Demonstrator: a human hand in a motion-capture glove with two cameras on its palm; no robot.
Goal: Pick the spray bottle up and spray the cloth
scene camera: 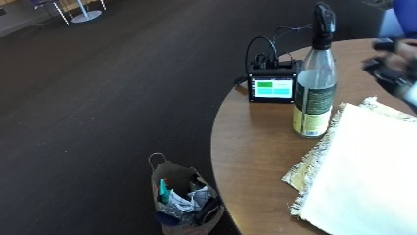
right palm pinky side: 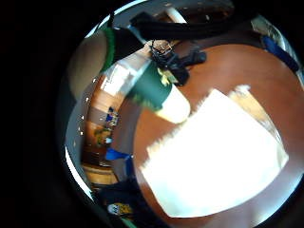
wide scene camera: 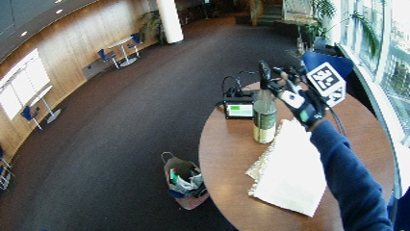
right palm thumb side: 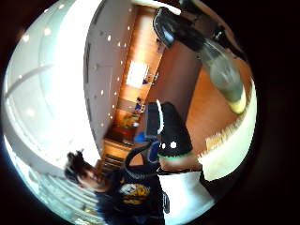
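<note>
A tall clear spray bottle [scene camera: 314, 83] with a black trigger head and a dark label stands upright on the round wooden table [scene camera: 254, 132]. A pale cream cloth [scene camera: 365, 166] with a fringed edge lies flat just beside its base. My gloved right hand [scene camera: 394, 68] hovers over the table at the level of the bottle's upper half. A gap shows between the two. Its fingers are spread and hold nothing. The little finger side palm view shows the bottle [right palm pinky side: 161, 90] and cloth [right palm pinky side: 213, 156] close below the palm. In the wide outside view the hand [wide scene camera: 296, 98] is near the bottle's neck [wide scene camera: 264, 82].
A small black device with a green screen [scene camera: 273, 87] and cables sits on the table behind the bottle. A paper bag [scene camera: 182, 200] full of items stands on the dark floor by the table's edge.
</note>
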